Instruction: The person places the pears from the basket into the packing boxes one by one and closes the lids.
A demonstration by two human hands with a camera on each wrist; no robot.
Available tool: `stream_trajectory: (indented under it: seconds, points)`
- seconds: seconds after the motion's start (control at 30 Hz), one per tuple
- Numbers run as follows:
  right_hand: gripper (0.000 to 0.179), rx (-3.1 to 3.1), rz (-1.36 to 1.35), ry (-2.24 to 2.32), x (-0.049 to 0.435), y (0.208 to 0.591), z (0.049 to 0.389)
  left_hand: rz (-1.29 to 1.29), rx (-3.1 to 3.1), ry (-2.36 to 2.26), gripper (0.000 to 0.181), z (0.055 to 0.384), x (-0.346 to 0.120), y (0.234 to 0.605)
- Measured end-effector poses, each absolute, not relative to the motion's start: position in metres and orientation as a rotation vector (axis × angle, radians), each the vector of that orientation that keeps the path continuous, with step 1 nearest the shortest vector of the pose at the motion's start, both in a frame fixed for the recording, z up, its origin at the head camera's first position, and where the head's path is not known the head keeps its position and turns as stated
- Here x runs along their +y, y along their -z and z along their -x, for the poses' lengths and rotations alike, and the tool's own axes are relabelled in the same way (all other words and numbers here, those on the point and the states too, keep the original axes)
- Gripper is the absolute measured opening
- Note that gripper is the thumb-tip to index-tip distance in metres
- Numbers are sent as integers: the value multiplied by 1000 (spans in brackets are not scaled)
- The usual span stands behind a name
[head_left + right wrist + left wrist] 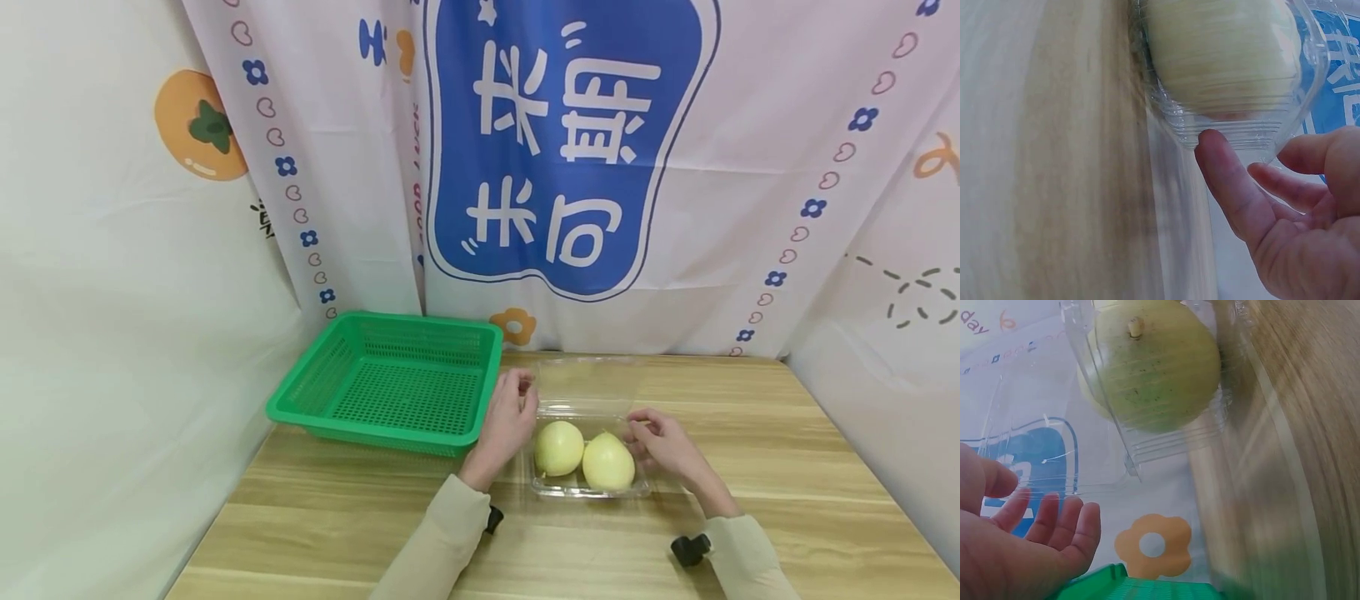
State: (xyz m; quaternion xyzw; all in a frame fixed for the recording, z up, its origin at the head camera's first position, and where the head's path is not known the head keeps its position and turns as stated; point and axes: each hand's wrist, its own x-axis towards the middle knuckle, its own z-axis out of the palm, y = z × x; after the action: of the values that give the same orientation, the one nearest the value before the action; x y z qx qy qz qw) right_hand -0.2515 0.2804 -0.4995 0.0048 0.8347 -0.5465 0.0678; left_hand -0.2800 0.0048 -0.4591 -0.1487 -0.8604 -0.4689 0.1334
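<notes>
A clear plastic clamshell box point(577, 493) lies on the wooden table with its lid point(588, 379) folded back. Two pale yellow-green round fruits point(558, 447) point(608, 462) sit in it side by side. My left hand point(517, 402) is at the box's left side by the lid hinge. In the left wrist view, the left hand point(1029, 501) has loosely curled fingers that hold nothing, with a fruit point(1154, 369) behind the clear lid point(1054, 456). My right hand point(647, 431) is at the box's right side. In the right wrist view, the right hand point(1254, 165) has its thumb point(1225, 172) against the box wall point(1235, 128) under a fruit point(1222, 50).
A green perforated plastic basket point(375, 429) stands on the table's back left corner, close to my left hand; its rim point(1147, 589) shows in the left wrist view. Printed cloth hangs behind and at both sides. Bare table lies to the front and the right.
</notes>
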Motion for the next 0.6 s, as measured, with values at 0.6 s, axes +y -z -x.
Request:
stream_trajectory:
  seconds: [0.6]
  points:
    - [43, 2497, -10, 1594, 281, 497, 251, 563, -2453, 1050, 7, 263, -2, 459]
